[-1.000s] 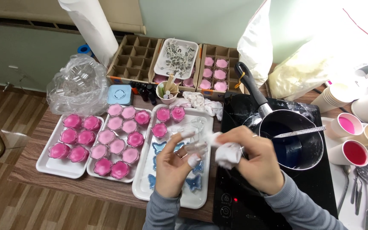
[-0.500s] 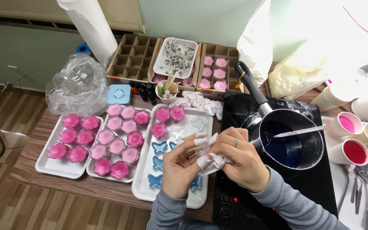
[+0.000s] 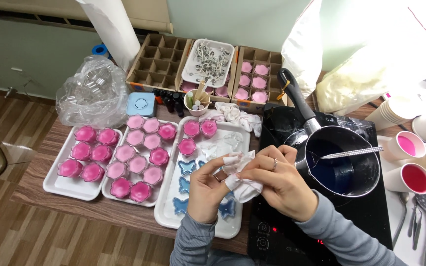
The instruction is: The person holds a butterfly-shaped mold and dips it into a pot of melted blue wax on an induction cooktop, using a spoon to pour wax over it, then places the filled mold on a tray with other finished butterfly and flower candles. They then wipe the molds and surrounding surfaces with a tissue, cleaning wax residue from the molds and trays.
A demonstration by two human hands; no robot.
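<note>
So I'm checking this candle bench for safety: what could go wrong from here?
The white crumpled tissue, held in the left hand and right hand, sits beside the black saucepan of blue liquid on the black cooktop. It might dip in. An elbow could catch the saucepan's long black handle.

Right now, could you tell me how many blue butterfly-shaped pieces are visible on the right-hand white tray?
5 blue butterflies show on the white tray: four at its near left, one by the wrist. The hands may hide more.
</note>
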